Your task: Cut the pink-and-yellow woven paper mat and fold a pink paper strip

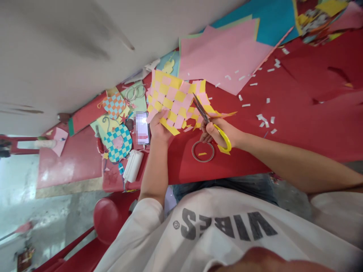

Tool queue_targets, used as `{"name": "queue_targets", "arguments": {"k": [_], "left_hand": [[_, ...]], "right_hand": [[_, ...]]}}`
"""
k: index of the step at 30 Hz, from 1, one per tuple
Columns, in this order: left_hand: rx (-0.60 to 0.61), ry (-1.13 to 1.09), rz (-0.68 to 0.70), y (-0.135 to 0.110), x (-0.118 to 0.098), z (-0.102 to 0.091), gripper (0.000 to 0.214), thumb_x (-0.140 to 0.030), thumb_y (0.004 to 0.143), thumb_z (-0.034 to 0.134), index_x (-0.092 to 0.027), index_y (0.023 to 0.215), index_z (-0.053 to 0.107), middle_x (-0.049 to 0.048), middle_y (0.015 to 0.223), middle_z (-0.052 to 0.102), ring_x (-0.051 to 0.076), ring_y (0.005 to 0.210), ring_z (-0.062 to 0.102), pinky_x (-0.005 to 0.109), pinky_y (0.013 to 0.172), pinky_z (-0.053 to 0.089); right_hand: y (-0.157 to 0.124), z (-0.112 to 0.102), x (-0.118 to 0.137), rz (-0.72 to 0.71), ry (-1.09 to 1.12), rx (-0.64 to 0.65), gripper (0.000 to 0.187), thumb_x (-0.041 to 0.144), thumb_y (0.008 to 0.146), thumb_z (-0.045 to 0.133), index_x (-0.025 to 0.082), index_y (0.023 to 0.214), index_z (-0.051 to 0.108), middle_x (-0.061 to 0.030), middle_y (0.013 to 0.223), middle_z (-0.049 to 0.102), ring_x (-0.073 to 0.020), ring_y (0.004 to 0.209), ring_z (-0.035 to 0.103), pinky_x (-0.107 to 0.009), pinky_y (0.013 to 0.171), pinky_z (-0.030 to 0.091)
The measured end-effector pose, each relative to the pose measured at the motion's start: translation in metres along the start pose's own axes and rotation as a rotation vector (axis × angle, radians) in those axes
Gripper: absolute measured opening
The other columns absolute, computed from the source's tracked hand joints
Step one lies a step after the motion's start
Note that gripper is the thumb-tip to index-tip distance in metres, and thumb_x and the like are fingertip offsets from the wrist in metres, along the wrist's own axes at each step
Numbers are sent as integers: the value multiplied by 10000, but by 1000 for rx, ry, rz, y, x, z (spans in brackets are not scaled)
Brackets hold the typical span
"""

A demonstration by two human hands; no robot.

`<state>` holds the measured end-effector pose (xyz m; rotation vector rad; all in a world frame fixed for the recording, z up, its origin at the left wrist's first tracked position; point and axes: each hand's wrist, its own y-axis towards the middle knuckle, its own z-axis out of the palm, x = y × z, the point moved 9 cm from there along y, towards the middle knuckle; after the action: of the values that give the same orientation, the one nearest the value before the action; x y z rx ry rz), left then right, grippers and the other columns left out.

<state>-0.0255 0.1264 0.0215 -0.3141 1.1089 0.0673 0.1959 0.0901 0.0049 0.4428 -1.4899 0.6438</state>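
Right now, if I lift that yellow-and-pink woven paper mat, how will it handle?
Probably light and floppy, since the woven paper mat is just thin paper strips. The tight middle should hold together, but the loose strip ends by the scissors could slip out, so I'd lift it from the middle, not the edges.

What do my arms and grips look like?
Your left grip and right grip are bare, with no gloves, rings or watch in view. Your forearms are bare too, below the white left sleeve and right sleeve of your shirt, which is printed VIBES in dark grey.
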Motion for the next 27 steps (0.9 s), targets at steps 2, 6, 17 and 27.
{"name": "queue_targets", "arguments": {"k": [2, 6, 17, 27], "left_hand": [[29, -13, 13, 0, -1, 3, 602, -410, 835, 811, -291, 1419, 731, 79, 1438, 787, 380, 1523, 631, 530, 1203, 610], [44, -22, 17, 1, 0, 2, 585, -370, 860, 779, -287, 1436, 727, 67, 1446, 786, 372, 1521, 634, 534, 1195, 614], [8, -27, 37, 1, -4, 2, 542, -365, 860, 764, -266, 1393, 751, 91, 1445, 784, 359, 1561, 597, 513, 1253, 567], [46, -41, 8, 3, -3, 6, 556, -326, 839, 762, -241, 1388, 751, 94, 1419, 793, 364, 1539, 618, 520, 1247, 565]], "right_hand": [[0, -1, -1, 13, -4, -7, 683, 938, 933, 530, 257, 959, 580, -91, 768, 789, -282, 675, 796, -418, 645, 677], [-1, -2, -1, 13, -3, -28, 643, 902, 942, 578, 259, 929, 584, -76, 713, 777, -278, 632, 783, -403, 597, 654], [0, -4, -3, 10, -23, -69, 608, 865, 956, 610, 262, 883, 572, -23, 579, 706, -236, 499, 721, -345, 470, 585], [-3, 5, 1, 38, 84, 65, 827, 1055, 785, 552, 253, 985, 531, -130, 857, 836, -325, 800, 858, -378, 623, 697]]}}
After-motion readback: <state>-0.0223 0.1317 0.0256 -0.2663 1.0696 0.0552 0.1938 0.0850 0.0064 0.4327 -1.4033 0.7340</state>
